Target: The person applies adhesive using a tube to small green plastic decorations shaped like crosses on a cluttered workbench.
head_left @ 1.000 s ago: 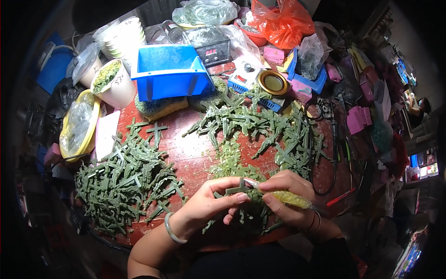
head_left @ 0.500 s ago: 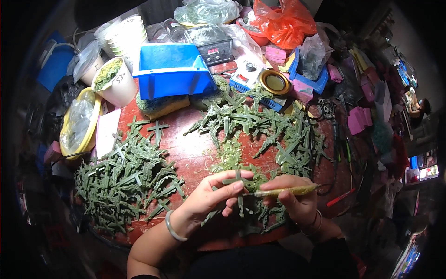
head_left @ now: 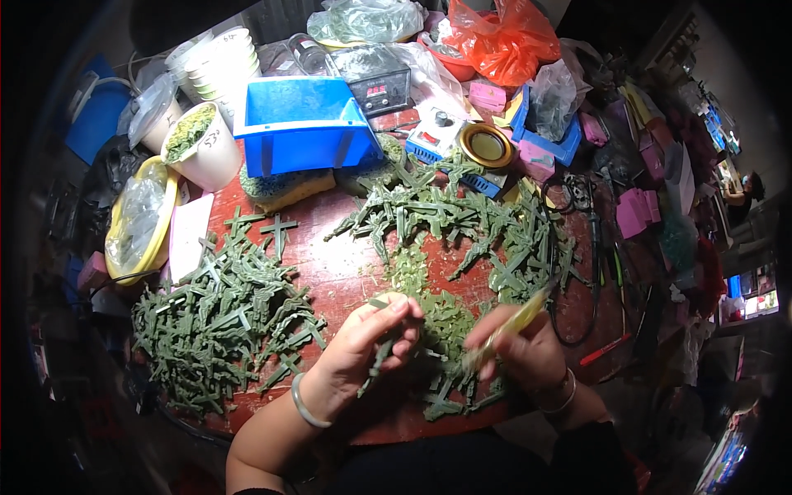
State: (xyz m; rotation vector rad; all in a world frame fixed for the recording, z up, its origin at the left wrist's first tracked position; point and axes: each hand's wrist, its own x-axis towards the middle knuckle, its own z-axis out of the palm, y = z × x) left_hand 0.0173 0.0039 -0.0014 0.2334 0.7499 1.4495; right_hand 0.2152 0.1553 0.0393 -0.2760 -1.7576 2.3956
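My left hand point(head_left: 351, 346), a pale bangle at its wrist, is closed on a small dark green cross point(head_left: 381, 356), partly hidden by the fingers and hanging below them. To its right, my right hand point(head_left: 532, 359) grips a pen-like tool point(head_left: 513, 326) with a yellowish handle; motion blurs it, and I cannot make out its tip. Between and beyond the hands lie pale green trimmings point(head_left: 445, 318) on the red table. A big heap of green crosses point(head_left: 223, 330) spreads to the left, and more green crosses point(head_left: 528, 252) form a curved pile at the far right.
At the back stand a blue bin point(head_left: 309, 148) over a sponge point(head_left: 289, 191), a white bucket point(head_left: 216, 157), a display box point(head_left: 384, 91) and a small heater-like device point(head_left: 487, 148). A black cable point(head_left: 554, 309) loops on the right beside a red-handled tool point(head_left: 606, 351).
The cross has turned and dropped lower in my left hand. My right hand has drawn the tool away from it, tilting the handle more upright.
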